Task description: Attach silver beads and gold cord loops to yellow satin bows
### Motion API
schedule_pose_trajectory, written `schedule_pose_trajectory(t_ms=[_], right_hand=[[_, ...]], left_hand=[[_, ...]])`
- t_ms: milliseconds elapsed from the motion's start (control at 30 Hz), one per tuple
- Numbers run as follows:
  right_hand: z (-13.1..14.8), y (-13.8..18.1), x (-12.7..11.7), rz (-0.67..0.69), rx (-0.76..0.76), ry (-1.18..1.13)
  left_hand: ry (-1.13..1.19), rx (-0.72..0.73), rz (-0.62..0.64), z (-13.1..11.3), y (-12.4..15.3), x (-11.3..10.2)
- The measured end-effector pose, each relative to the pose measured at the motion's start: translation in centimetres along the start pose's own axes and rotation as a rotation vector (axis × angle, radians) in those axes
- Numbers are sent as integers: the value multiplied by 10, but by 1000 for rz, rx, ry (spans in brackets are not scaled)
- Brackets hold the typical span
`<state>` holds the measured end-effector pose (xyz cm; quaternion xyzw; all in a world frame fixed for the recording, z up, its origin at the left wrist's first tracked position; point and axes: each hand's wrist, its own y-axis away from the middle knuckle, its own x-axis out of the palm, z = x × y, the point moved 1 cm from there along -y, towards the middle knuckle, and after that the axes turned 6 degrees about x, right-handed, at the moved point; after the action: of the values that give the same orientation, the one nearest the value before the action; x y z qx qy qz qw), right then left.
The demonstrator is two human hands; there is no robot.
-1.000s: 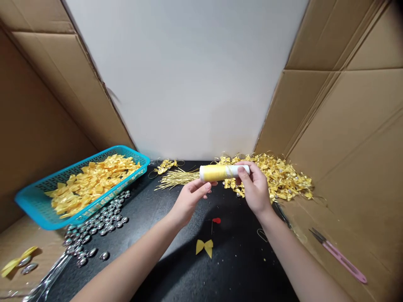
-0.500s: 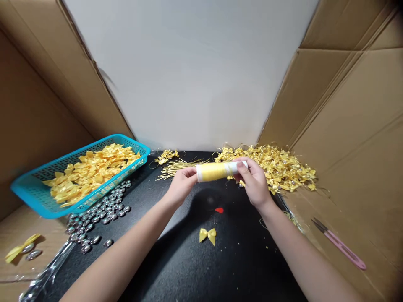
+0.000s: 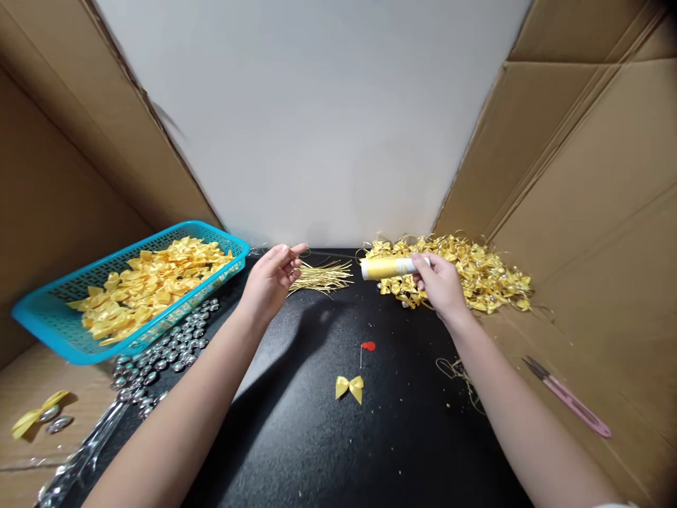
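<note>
My right hand (image 3: 441,286) grips a spool of yellow thread (image 3: 388,267) by its white end, held level above the black mat (image 3: 317,437) in front of a heap of finished gold bows (image 3: 476,271). My left hand (image 3: 272,275) is raised to the left of it, fingertips pinched near a thin strand that runs toward the spool. Just beyond the left hand lies a bundle of gold cords (image 3: 322,275). One small yellow bow (image 3: 350,387) and a red-headed pin (image 3: 367,347) lie on the mat nearer me.
A turquoise basket (image 3: 42,328) full of yellow ribbon bows sits at the left, with several silver beads (image 3: 174,349) scattered beside it. Pink thread snips (image 3: 568,402) lie on the cardboard at the right. Cardboard walls close in both sides; a white wall stands behind.
My hands have pulled apart: the left let go of the spool and moved left, the right carried the spool to the right and farther away.
</note>
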<state>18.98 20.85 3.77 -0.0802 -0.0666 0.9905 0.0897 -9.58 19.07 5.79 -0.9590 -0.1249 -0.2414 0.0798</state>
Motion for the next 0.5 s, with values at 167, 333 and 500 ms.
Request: schedule_pose_trajectory(t_ms=[167, 333, 500], right_hand=[[1, -6, -9, -36, 12, -55], [2, -9, -16, -39, 41, -42], [3, -11, -21, -109, 25, -76]], left_hand=[[96, 1, -237, -16, -15, -20], [46, 88, -415, -44, -21, -39], [-128, 234, -567, -54, -26, -48]])
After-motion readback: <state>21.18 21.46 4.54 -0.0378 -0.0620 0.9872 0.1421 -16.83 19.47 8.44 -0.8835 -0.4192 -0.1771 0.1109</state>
